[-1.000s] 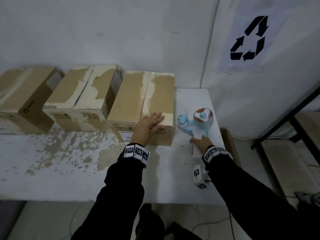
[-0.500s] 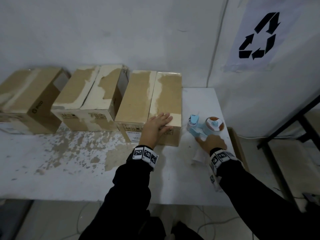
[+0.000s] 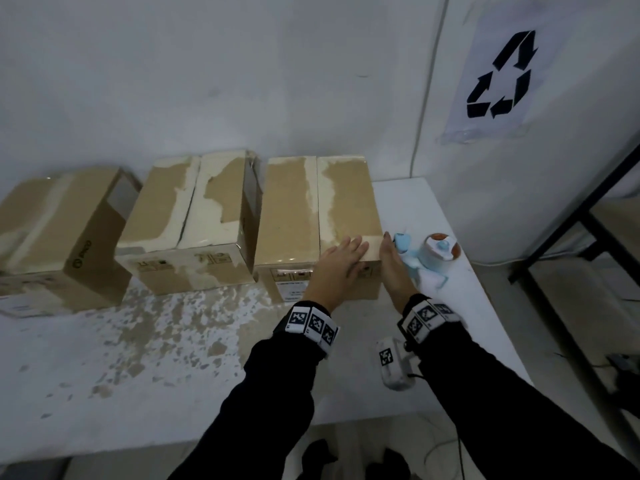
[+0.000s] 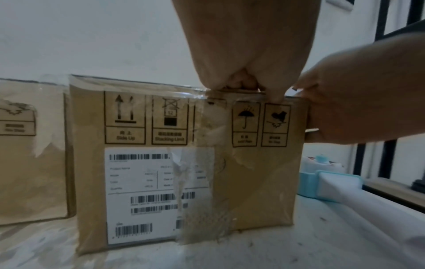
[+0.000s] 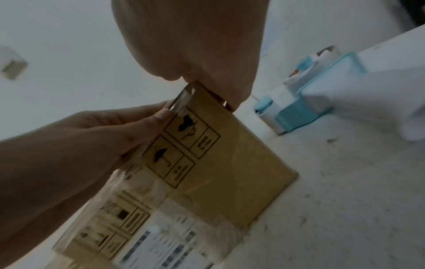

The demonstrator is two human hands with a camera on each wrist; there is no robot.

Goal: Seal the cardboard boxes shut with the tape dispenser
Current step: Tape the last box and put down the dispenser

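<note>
The rightmost cardboard box (image 3: 311, 216) stands on the white table (image 3: 138, 375), its top flaps closed with a pale seam strip down the middle. My left hand (image 3: 349, 249) lies flat on the box's top near the front right corner, fingers straight. My right hand (image 3: 388, 247) presses flat against the box's right side at that corner. The light-blue tape dispenser (image 3: 426, 254) lies on the table just right of the box, with no hand on it. The left wrist view shows the labelled front of the box (image 4: 161, 127), my left hand (image 4: 246, 54), my right hand (image 4: 358, 94) and the dispenser (image 4: 322, 183).
Two more cardboard boxes, a middle box (image 3: 194, 216) and a left box (image 3: 59, 230), stand in a row against the wall. A black metal frame (image 3: 571, 220) stands right of the table. The table's right edge runs close beside the dispenser.
My right hand let go of the tape dispenser, leaving it on the table, and moved left to the box's right side. My left hand stayed on the box top.
</note>
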